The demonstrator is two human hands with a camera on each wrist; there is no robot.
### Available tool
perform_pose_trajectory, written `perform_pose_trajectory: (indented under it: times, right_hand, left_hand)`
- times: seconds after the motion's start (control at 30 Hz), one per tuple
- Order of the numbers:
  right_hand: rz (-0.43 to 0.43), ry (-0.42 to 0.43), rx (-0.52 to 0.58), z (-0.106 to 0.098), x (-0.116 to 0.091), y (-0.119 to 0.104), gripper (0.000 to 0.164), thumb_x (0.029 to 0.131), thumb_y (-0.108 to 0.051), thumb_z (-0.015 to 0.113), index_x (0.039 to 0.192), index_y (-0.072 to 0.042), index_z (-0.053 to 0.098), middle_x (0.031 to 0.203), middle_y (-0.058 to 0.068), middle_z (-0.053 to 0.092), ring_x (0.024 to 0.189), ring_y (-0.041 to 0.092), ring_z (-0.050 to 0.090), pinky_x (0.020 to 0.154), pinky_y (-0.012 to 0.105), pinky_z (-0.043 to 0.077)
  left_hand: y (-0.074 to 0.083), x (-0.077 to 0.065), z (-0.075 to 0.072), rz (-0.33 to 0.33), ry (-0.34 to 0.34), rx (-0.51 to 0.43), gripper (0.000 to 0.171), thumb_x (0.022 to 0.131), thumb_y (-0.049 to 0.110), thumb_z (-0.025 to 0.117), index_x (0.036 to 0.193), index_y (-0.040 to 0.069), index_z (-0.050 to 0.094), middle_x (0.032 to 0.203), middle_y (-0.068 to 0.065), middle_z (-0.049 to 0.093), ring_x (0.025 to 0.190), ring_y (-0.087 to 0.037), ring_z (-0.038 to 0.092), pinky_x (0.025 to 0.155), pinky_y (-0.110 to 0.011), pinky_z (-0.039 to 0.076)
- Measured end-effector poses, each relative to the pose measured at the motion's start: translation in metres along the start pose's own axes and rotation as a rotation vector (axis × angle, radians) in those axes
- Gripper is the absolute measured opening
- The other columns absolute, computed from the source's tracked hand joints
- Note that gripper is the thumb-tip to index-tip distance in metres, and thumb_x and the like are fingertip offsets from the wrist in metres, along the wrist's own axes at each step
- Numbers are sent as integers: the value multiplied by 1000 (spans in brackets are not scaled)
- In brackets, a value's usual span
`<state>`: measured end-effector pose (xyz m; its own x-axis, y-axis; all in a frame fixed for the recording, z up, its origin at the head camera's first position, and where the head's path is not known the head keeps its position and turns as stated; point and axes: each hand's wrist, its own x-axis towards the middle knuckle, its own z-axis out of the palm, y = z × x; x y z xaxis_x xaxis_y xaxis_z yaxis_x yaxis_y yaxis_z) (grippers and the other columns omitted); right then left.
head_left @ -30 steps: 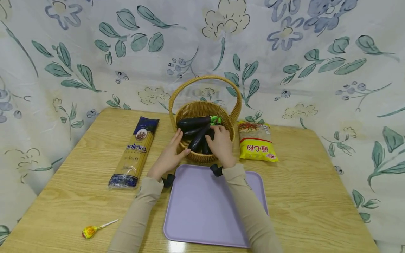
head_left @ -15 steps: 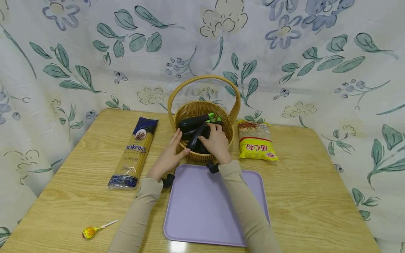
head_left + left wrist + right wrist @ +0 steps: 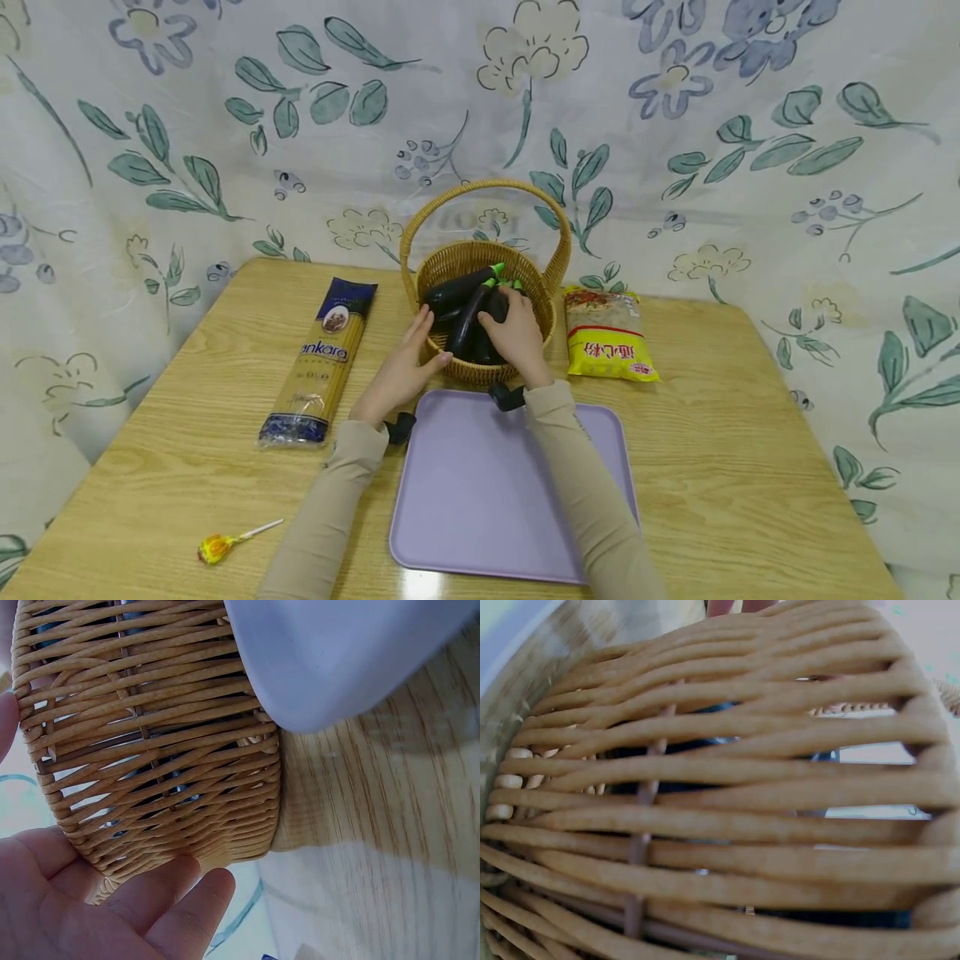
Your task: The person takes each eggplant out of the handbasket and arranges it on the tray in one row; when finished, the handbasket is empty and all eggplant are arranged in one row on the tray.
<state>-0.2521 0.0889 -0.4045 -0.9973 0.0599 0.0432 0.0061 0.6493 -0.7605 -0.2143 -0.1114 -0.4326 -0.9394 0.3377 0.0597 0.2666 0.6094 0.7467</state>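
A wicker basket (image 3: 543, 321) with a tall handle holds several dark purple eggplants with green stems. My left hand (image 3: 397, 372) grips its near left rim, with the thumb at the front. In the left wrist view, the fingers (image 3: 187, 915) lie against the woven wall (image 3: 165, 750). My right hand (image 3: 517, 336) reaches over the basket's near right rim and holds an eggplant (image 3: 495, 307) among the others. Another eggplant (image 3: 468, 325) leans just left of the thumb, and one more (image 3: 457, 289) lies behind. The basket wall (image 3: 727, 817) fills most of the right wrist view, hiding the grip.
A lilac tray (image 3: 487, 492) lies in front of the basket, under my right forearm. An ankara spaghetti pack (image 3: 318, 362) is to the left and a yellow noodle bag (image 3: 610, 335) to the right. A lollipop (image 3: 217, 547) rests near the front left. Floral cloth (image 3: 675, 208) hangs behind the wooden table (image 3: 735, 467).
My right hand has shifted slightly among the eggplants. The rear eggplant has tilted, its stem end now higher, and the front ones have shifted. My left hand stays at the rim.
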Motion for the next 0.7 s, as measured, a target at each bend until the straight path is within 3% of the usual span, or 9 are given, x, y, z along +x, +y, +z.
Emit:
perform_pose_trajectory:
  times: [0.7]
  right_hand:
    - [-74,65,118,-4,-22,-2,65,92,-33,61,150,-17,35,143,15,43,127,32,48,102,51,44]
  left_hand:
    - [-2,1,0,13,5,2,81,98,42,54,157,9,9,166,-6,-1,149,-39,15,116,-58,23]
